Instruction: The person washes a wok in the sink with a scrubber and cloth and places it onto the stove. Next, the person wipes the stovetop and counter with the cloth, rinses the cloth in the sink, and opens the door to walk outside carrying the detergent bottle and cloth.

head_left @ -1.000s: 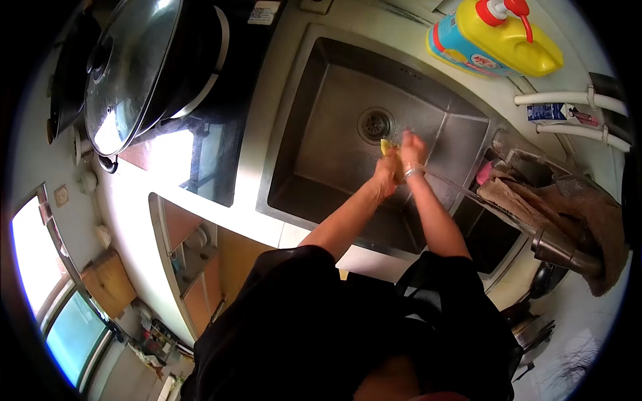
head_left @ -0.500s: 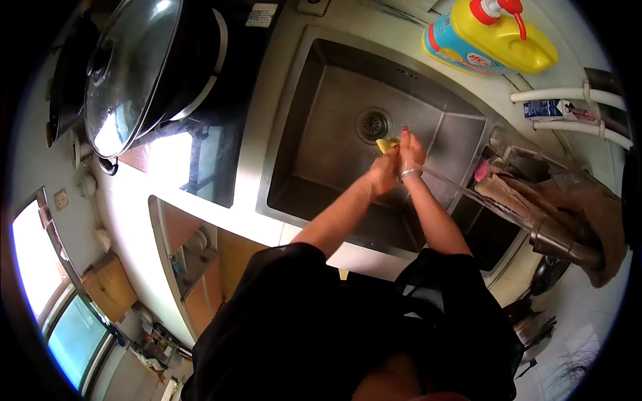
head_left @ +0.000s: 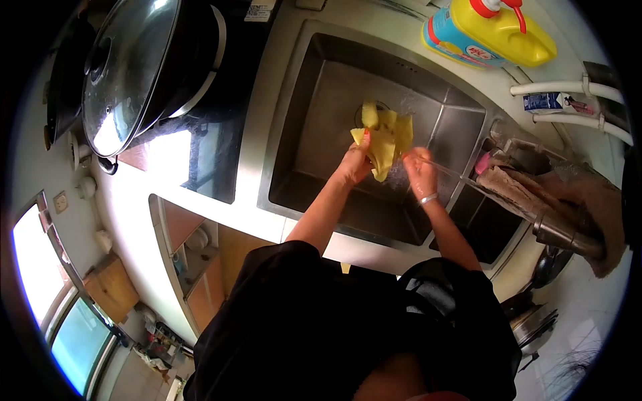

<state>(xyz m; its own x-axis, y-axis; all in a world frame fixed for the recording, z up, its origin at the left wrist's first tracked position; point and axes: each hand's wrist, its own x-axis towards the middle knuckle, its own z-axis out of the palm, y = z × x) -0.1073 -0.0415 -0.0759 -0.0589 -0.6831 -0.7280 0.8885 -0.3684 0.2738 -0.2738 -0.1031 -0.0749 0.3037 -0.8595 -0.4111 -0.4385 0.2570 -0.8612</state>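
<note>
A yellow cloth hangs spread out above the steel sink, partly covering the drain. My left hand grips its left side, thumb on top. At the cloth's right edge, my right hand has its fingers curled and pinches the edge. A bracelet sits on my right wrist. Water runs from the faucet toward my right hand.
Behind the sink stands a yellow bottle with a red pump. A lidded black pan is on the stove at the left. Brown cloth hangs by the faucet. A small box rests at the white rails.
My hands have moved apart, the left one to the left and the right one slightly right. The yellow cloth, bunched between them before, is now opened out.
</note>
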